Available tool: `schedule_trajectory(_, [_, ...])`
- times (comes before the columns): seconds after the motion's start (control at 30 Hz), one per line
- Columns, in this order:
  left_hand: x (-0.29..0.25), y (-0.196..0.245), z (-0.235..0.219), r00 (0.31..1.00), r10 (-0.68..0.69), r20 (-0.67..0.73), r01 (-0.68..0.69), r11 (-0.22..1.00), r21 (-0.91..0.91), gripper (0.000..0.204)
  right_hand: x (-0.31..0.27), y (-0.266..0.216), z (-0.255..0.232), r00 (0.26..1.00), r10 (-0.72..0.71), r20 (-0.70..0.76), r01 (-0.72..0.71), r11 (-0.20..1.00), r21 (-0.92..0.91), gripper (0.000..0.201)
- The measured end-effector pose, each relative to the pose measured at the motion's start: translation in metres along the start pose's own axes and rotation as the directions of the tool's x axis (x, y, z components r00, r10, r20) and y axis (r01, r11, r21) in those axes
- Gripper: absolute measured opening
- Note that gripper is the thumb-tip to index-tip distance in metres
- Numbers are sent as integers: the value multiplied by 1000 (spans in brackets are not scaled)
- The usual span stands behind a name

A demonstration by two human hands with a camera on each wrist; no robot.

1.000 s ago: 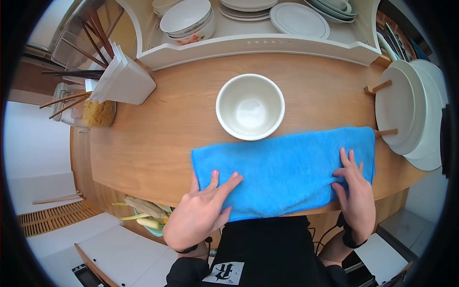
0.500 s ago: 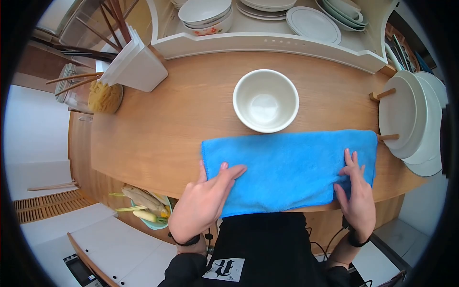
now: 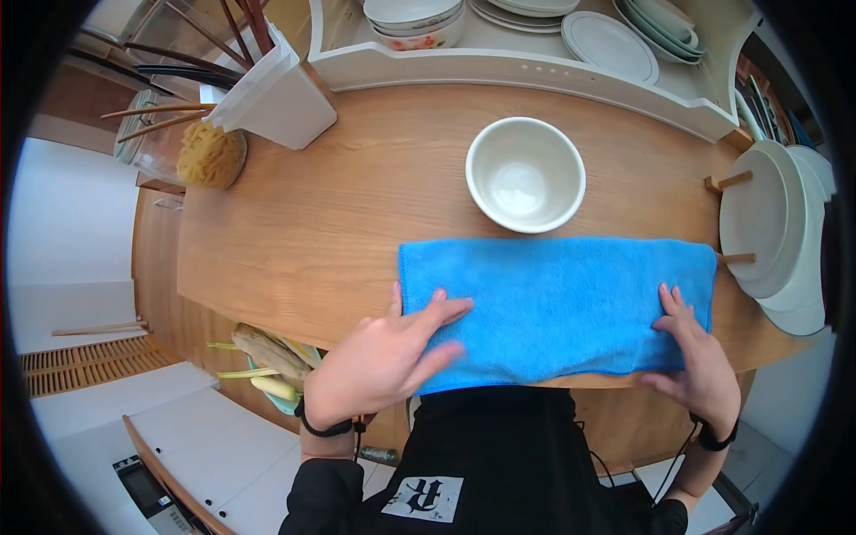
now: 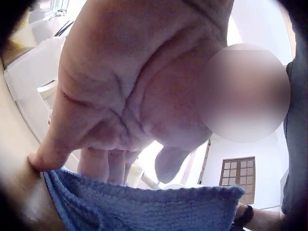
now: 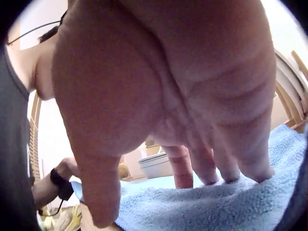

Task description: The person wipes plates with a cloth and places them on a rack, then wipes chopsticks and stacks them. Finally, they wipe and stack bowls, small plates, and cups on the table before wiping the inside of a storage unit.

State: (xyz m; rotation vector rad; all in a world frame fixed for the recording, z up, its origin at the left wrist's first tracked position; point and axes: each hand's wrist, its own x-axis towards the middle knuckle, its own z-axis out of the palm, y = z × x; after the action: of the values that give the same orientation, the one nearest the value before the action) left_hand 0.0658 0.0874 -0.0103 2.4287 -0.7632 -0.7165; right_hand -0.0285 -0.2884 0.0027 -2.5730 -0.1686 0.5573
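A blue towel (image 3: 562,303) lies flat along the front edge of the wooden table, folded into a long rectangle. My left hand (image 3: 374,357) rests at its left end, fingers stretched out over the cloth and thumb lifted off to the side. In the left wrist view, the little finger comes down right at the towel's edge. At the right end, my right hand (image 3: 700,366) touches the towel with extended fingertips (image 5: 207,175), its thumb near the front edge. Just behind the towel stands a white bowl (image 3: 526,174), upright, with nothing in it.
Plates (image 3: 758,214) stand in a wooden rack at the right. A white shelf (image 3: 535,71) with bowls and plates spans the back. At the back left are a chopstick holder (image 3: 281,98) and a glass jar (image 3: 232,160). Vegetables (image 3: 267,357) sit below the table's left front.
The head view has shifted, so the table things appear farther right. The towel's front edge looks straighter. My left thumb has spread from the fingers, and my right hand has moved slightly outward.
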Motion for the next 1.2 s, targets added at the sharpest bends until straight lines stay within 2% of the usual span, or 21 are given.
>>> schedule_trajectory(0.1, [-2,-2,-1,991,111,77,-112,994,9,61,0,-10,10,1000,9,-29,-12,991,-133,47])
schedule_trajectory(0.2, [-7,-1,-1,973,190,132,-207,969,131,77,0,-6,18,998,-21,-57,7,969,-247,45])
schedule_trajectory(0.3, [-13,-2,6,972,206,111,-226,950,215,75,-2,5,26,994,-84,-63,51,909,-413,41])
schedule_trajectory(0.37, [-12,-7,5,965,246,94,-261,942,210,63,-1,6,25,989,-135,-68,81,856,-510,37])
schedule_trajectory(0.5, [-10,-15,-5,936,352,23,-349,914,205,36,5,9,13,944,-263,-197,151,879,-453,29])
schedule_trajectory(0.6, [-9,-10,-23,918,378,-116,-368,924,102,26,7,-8,-9,902,-311,-301,172,895,-411,26])
schedule_trajectory(0.7, [-12,0,-50,883,366,-293,-345,931,123,22,14,-29,-38,832,-381,-402,184,874,-449,23])
schedule_trajectory(0.8, [-8,0,-70,793,240,-560,-259,965,48,18,21,-45,-65,808,-367,-461,146,882,-448,22])
schedule_trajectory(0.83, [-2,2,-80,775,224,-591,-257,966,30,14,26,-48,-73,821,-325,-470,95,888,-449,21])
schedule_trajectory(0.9, [20,5,-101,715,184,-675,-225,974,27,11,53,-55,-83,688,-380,-618,93,891,-444,20])
schedule_trajectory(0.93, [33,5,-111,715,135,-686,-187,982,-1,16,69,-58,-85,612,-402,-682,94,892,-442,19])
schedule_trajectory(1.0, [71,-4,-110,523,143,-840,-303,953,-27,22,99,-60,-88,463,-504,-729,43,835,-549,19])
schedule_trajectory(1.03, [80,-4,-106,375,283,-883,-252,947,197,24,111,-64,-87,381,-555,-739,10,802,-597,19])
schedule_trajectory(1.07, [89,-2,-104,226,431,-873,-160,901,404,25,116,-72,-83,424,-499,-756,84,852,-516,17])
schedule_trajectory(1.1, [95,4,-104,89,578,-811,-35,816,577,28,121,-75,-78,459,-517,-722,183,851,-493,12])
schedule_trajectory(1.13, [93,13,-98,174,598,-783,-112,801,587,31,126,-78,-72,493,-536,-686,278,844,-459,8])
schedule_trajectory(1.17, [88,20,-88,256,617,-744,-190,787,587,35,129,-82,-67,570,-533,-625,310,844,-437,5])
schedule_trajectory(1.2, [82,25,-82,471,606,-640,-288,792,538,35,131,-86,-62,643,-529,-554,340,845,-412,7])
